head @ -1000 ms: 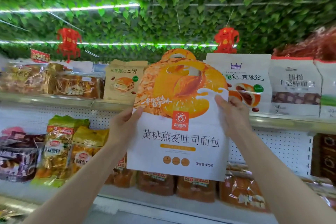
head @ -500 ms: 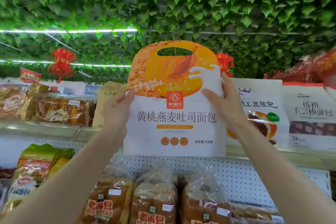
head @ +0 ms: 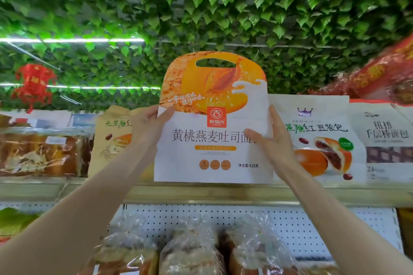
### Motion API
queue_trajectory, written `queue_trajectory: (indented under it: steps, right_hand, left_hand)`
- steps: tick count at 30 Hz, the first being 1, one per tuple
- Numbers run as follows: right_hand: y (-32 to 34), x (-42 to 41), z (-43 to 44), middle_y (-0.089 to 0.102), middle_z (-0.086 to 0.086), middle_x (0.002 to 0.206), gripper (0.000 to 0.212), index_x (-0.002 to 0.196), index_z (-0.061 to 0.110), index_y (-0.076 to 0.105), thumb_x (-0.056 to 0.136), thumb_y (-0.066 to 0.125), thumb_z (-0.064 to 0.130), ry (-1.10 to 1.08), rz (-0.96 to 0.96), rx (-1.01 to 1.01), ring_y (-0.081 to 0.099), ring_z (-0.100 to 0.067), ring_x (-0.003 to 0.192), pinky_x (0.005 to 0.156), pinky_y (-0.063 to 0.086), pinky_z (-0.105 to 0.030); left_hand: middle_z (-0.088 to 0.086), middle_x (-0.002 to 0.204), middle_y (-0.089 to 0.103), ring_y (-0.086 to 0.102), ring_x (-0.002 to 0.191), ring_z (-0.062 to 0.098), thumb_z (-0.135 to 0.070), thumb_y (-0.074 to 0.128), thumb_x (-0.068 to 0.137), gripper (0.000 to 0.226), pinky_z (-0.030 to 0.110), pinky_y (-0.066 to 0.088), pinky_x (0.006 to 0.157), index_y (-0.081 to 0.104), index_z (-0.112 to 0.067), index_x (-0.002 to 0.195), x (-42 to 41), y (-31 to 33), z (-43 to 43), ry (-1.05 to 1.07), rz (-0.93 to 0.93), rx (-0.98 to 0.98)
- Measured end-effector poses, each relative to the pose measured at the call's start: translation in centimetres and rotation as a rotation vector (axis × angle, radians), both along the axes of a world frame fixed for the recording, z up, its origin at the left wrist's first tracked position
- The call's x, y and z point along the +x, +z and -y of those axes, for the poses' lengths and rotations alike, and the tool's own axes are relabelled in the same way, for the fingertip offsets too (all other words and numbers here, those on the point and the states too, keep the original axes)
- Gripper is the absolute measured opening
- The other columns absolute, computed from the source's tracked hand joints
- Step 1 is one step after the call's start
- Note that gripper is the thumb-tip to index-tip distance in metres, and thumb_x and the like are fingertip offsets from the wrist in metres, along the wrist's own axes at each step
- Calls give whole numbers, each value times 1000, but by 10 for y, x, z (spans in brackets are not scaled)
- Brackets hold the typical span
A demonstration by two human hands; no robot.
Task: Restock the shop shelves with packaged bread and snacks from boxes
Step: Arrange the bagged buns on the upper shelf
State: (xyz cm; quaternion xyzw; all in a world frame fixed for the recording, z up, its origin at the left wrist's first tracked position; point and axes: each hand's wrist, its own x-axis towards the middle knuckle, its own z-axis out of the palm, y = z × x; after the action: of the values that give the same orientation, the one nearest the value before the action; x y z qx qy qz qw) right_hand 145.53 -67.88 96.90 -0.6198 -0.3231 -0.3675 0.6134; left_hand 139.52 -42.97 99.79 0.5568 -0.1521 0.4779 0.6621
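Note:
A white and orange bread bag (head: 212, 123) with a cut-out handle stands upright with its bottom edge at the front lip of the top shelf (head: 201, 193). My left hand (head: 148, 128) grips its left edge, thumb on the front. My right hand (head: 273, 138) holds its right edge, thumb across the front and fingers up the side. The bag sits between a tan bread bag (head: 111, 140) on the left and a white red-bean bun bag (head: 321, 138) on the right.
Clear-wrapped loaves (head: 42, 154) lie at the shelf's left. Another white bag (head: 388, 140) and red packs (head: 380, 80) are at the right. Wrapped loaves (head: 192, 250) fill the shelf below, against white pegboard (head: 301, 225). Green leaf decoration (head: 201, 6) and a red ornament (head: 33, 82) hang overhead.
Both hands have raised the bag from chest height up to the top shelf, and its bottom edge now meets the shelf lip. My right thumb has slid onto the bag's front.

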Motion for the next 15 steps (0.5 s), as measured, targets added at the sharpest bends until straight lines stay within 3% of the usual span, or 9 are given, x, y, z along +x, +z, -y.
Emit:
queue_trajectory:
  steps: [3, 6, 12, 15]
  right_hand:
    - [6, 16, -4, 33, 12, 153, 90, 153, 28, 21, 81, 77, 25, -35, 7, -17, 35, -5, 135, 108, 33, -26]
    - [10, 30, -8, 35, 12, 152, 90, 153, 28, 22, 81, 77, 23, -35, 0, -18, 37, -6, 134, 108, 35, -27]
    - [12, 57, -10, 35, 8, 154, 91, 153, 28, 22, 81, 77, 24, -51, -11, -7, 38, -10, 136, 103, 37, -25]
    - [10, 66, -11, 40, 8, 151, 89, 152, 27, 24, 81, 77, 21, -38, -27, 1, 43, -11, 132, 102, 41, -27]
  left_hand:
    - [-6, 66, 73, 70, 62, 14, -9, 74, 83, 9, 33, 59, 61, 70, -16, 78, 18, 1, -4, -39, 3, 8]
    - [-7, 65, 72, 69, 58, 10, -7, 74, 82, 6, 24, 54, 50, 69, -11, 83, 31, 2, -9, -46, 8, 14]
    - [-3, 75, 74, 71, 65, 14, -8, 74, 82, 9, 25, 55, 54, 71, -9, 91, 53, 4, -10, -53, 9, 17]
    - [0, 81, 75, 72, 71, 18, -9, 73, 83, 6, 32, 59, 63, 72, -13, 87, 62, 2, -11, -52, -8, 23]
